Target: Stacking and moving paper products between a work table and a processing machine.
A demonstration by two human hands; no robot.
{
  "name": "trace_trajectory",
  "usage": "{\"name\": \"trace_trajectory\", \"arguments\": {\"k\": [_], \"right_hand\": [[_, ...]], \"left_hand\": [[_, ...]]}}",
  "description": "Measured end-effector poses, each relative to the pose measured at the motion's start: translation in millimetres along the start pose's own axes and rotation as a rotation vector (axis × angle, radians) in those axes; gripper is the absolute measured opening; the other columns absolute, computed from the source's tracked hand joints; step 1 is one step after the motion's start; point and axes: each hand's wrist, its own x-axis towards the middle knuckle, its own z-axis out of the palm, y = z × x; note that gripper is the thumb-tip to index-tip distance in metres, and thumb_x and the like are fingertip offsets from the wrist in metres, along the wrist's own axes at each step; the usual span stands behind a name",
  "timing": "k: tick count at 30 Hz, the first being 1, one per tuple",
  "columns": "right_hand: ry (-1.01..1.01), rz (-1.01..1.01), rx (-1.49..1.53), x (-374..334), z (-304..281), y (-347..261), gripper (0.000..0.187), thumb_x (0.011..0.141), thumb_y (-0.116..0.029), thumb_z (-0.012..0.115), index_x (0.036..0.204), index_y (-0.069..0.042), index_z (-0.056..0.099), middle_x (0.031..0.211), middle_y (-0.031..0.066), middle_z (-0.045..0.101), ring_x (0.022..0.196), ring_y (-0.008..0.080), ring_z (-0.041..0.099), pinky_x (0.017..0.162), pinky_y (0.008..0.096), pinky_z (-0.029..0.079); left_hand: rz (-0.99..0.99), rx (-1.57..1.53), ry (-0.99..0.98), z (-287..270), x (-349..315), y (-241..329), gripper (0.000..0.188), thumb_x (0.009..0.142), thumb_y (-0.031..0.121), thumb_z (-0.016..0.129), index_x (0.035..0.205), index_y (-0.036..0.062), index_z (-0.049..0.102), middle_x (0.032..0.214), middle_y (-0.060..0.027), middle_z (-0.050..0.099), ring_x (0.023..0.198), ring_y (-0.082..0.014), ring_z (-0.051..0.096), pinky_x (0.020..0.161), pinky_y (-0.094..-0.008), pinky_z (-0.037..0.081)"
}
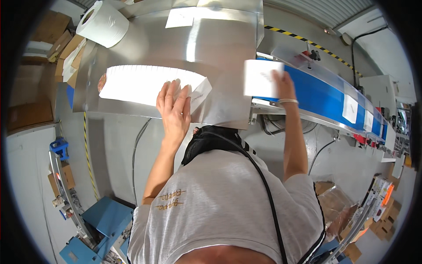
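Note:
A long leaning row of white, flat paper packets (136,83) lies on the metal table (220,48). My left hand (174,104) rests on the right part of this row, fingers stretched out and slightly apart. At the row's left end sits a reddish-brown object (102,82), mostly hidden. My right hand (285,87) grips a single white square packet (260,78) by its right side, where the table meets the blue conveyor belt (307,88). Farther along the belt lie two more white packets (350,109).
A large white roll (107,24) stands at the table's far left, and a white sheet (180,17) lies at its far edge. A clear guard (325,66) runs along the belt's far side. Cardboard boxes (66,53) are stacked on the left. Cables (140,141) trail across the floor.

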Motion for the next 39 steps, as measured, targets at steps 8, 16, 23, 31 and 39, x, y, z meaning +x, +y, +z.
{"name": "trace_trajectory", "arguments": {"k": [8, 16, 23, 31, 39], "right_hand": [[0.410, -0.301, -0.654, 6, -37, 10, 0.046, 0.074, -0.026, 0.074, 0.111, -0.004, 0.058, 0.108, 0.0162, 0.061, 0.100, 0.0337, 0.057, 0.085, 0.0416, 0.047], [-0.716, -0.657, 0.017, -28, 89, -86, 0.050, 0.078, -0.018, 0.072, 0.122, -0.006, 0.052, 0.130, 0.0088, 0.048, 0.108, 0.0192, 0.049, 0.091, 0.0295, 0.043], [-0.115, -0.080, -0.113, -5, 25, -10, 0.032, 0.090, -0.032, 0.060, 0.104, -0.003, 0.056, 0.087, 0.0062, 0.060, 0.074, 0.0117, 0.053, 0.066, 0.0275, 0.045], [0.270, -0.336, -0.570, 1, -26, 1, 0.055, 0.074, -0.031, 0.074, 0.118, -0.003, 0.055, 0.113, 0.0187, 0.060, 0.104, 0.0323, 0.056, 0.087, 0.0422, 0.045], [-0.675, -0.720, 0.007, -24, 102, -91, 0.052, 0.076, -0.025, 0.073, 0.121, -0.010, 0.054, 0.135, 0.0103, 0.045, 0.125, 0.0278, 0.040, 0.092, 0.0358, 0.045]], "left_hand": [[0.026, -0.027, 0.021, 4, -1, 2, 0.028, 0.077, 0.001, 0.066, 0.103, 0.0109, 0.069, 0.130, -0.0101, 0.050, 0.125, -0.0353, 0.039, 0.103, -0.0497, 0.027], [0.045, -0.043, -0.061, -6, 6, 14, 0.031, 0.079, 0.006, 0.063, 0.109, 0.0119, 0.066, 0.140, -0.0149, 0.040, 0.133, -0.0390, 0.028, 0.106, -0.0545, 0.016], [-0.038, -0.037, -0.016, -6, 1, -8, 0.035, 0.079, -0.001, 0.062, 0.113, 0.0086, 0.063, 0.131, -0.0127, 0.048, 0.125, -0.0364, 0.039, 0.103, -0.0478, 0.029], [-0.032, -0.049, 0.014, -6, 3, -5, 0.030, 0.077, -0.001, 0.063, 0.104, 0.0117, 0.067, 0.131, -0.0110, 0.048, 0.128, -0.0365, 0.036, 0.105, -0.0522, 0.024], [0.026, -0.067, -0.089, -11, 11, 2, 0.034, 0.077, 0.004, 0.064, 0.111, 0.0112, 0.064, 0.141, -0.0167, 0.037, 0.134, -0.0392, 0.026, 0.107, -0.0536, 0.019]]}}
